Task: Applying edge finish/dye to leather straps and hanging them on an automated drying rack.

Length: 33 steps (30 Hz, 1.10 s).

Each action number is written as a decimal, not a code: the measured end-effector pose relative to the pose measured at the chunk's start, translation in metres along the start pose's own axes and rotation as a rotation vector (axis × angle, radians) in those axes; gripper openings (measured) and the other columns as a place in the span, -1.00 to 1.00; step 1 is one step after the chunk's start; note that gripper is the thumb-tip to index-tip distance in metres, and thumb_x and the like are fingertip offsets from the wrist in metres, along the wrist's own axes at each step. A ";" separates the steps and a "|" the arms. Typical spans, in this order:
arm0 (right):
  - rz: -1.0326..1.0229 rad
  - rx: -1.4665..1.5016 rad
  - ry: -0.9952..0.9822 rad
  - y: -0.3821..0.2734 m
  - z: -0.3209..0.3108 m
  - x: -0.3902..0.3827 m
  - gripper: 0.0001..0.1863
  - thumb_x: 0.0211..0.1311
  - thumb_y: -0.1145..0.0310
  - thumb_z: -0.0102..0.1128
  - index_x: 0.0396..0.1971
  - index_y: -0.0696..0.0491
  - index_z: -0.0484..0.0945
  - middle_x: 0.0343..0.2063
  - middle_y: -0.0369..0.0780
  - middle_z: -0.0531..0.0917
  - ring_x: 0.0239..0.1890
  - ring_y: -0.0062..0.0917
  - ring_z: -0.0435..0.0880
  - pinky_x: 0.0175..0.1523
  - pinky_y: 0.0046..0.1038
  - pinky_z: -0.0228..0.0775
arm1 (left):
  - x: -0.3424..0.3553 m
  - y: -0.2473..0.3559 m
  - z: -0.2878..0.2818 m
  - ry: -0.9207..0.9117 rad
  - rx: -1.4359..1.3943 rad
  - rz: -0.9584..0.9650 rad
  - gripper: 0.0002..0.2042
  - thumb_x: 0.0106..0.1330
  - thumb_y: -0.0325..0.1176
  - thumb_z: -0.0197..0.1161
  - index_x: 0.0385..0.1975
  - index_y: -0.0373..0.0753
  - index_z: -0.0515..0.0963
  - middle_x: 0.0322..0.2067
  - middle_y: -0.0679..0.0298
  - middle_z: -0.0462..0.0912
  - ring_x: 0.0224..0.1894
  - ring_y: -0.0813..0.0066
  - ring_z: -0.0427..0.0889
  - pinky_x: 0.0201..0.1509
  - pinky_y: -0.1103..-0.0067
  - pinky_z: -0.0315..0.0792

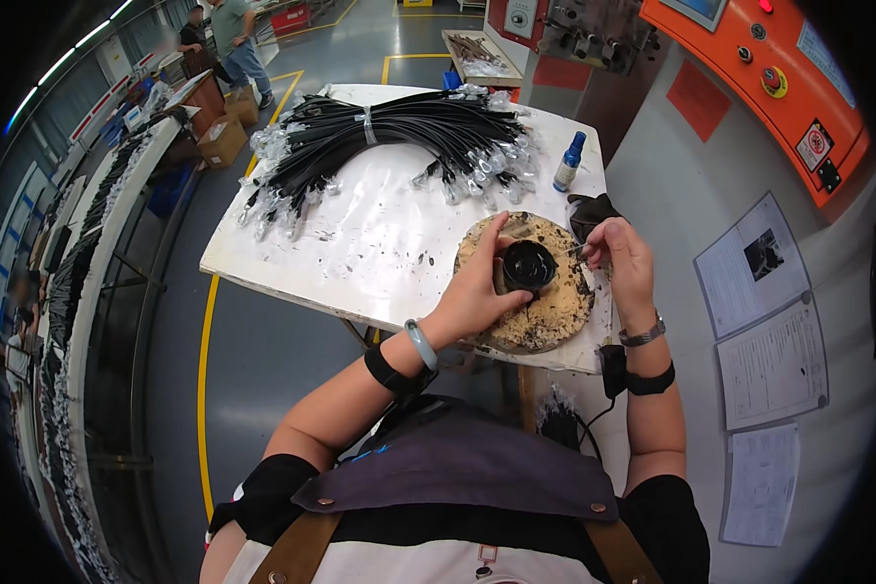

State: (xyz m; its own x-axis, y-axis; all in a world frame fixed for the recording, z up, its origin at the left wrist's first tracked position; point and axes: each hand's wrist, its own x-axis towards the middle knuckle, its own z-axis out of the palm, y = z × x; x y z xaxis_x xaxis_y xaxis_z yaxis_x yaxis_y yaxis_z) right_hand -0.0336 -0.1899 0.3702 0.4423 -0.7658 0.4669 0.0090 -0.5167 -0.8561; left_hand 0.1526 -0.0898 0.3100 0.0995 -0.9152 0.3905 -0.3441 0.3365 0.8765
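A small round cup with a black inside (529,265) sits over a round board (574,310) whose tan, crumbly top is smeared with black. My left hand (479,290) grips the cup from its left side, thumb at the near edge and fingers at the far edge. To the right of the cup, my right hand (625,261) pinches a thin, light-coloured stick (571,249) that points toward the cup's rim. What exactly the stick is, I cannot make out. Something black (592,210) lies just beyond my right hand.
A tied bundle of black cables (389,136) with clear-wrapped ends lies across the far side of the white table (380,243). A blue bottle (568,164) stands at the table's far right. An orange machine panel (788,88) rises on the right. Two people stand far off left.
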 end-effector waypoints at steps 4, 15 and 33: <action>0.024 -0.057 -0.041 0.003 -0.004 -0.001 -0.61 0.38 0.14 -0.17 -0.49 0.13 0.45 -0.59 -0.33 0.50 -0.54 -0.76 0.40 -0.41 -0.71 0.26 | 0.000 0.002 0.000 -0.001 0.011 -0.007 -0.02 -0.09 -0.47 0.40 0.31 -0.15 -0.17 -0.04 0.04 0.40 0.02 0.16 0.44 0.13 0.45 0.30; 0.042 0.062 -0.022 -0.001 0.001 0.000 -0.60 0.38 0.14 -0.19 -0.49 0.14 0.44 -0.60 -0.33 0.49 -0.56 -0.74 0.40 -0.42 -0.70 0.27 | 0.000 0.004 -0.001 -0.007 -0.002 -0.023 -0.03 -0.09 -0.46 0.40 0.30 -0.15 -0.15 -0.03 0.02 0.40 0.02 0.16 0.44 0.14 0.46 0.29; 0.029 0.001 0.024 0.000 0.001 0.001 -0.59 0.38 0.11 -0.20 -0.51 0.11 0.42 -0.61 -0.33 0.46 -0.57 -0.74 0.40 -0.42 -0.71 0.26 | 0.000 0.002 -0.001 -0.009 0.019 -0.039 -0.03 -0.07 -0.49 0.40 0.31 -0.12 -0.15 0.01 0.06 0.38 0.05 0.23 0.43 0.16 0.45 0.28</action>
State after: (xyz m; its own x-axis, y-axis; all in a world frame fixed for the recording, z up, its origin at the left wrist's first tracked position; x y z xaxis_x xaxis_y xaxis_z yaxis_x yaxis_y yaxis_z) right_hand -0.0324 -0.1902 0.3708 0.4204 -0.7897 0.4469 -0.0023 -0.4934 -0.8698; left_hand 0.1527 -0.0886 0.3121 0.1044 -0.9296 0.3535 -0.3578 0.2966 0.8854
